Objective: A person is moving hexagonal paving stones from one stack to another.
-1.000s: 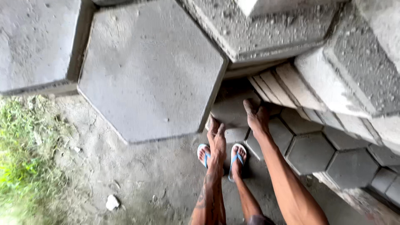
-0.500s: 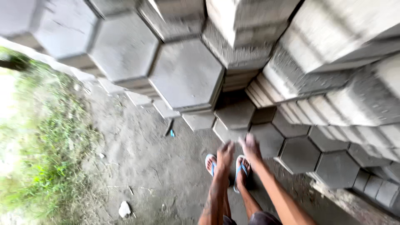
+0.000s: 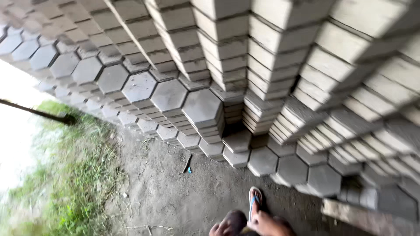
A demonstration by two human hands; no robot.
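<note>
Hands sit at the very bottom edge of the frame, both low and only partly in view. The left hand [image 3: 226, 227] shows knuckles and curled fingers, loosely bunched and pinching nothing that can be seen. The right hand [image 3: 267, 225] lies just beside it, its fingers cut off by the frame edge, so whether they are spread or pressed together cannot be told; nothing shows in it. Just above the right hand a foot in a blue-strapped sandal [image 3: 254, 200] rests on the bare dirt ground [image 3: 192, 196].

Nearest to the hands, a low row of grey hexagonal paving blocks [image 3: 292, 169] lies flat on the ground, right of centre and well apart from both hands. Behind them, taller stacks of the same blocks [image 3: 202, 109] rise toward the top of the frame, their hexagon faces running off to the upper left. At upper right, more stacks [image 3: 280, 57] show their pale side edges in layers. A wooden plank [image 3: 367, 218] lies at lower right. A small dark stick with a blue tip [image 3: 188, 165] lies on the dirt near the blocks. Grass [image 3: 74, 175] fills the lower left.
</note>
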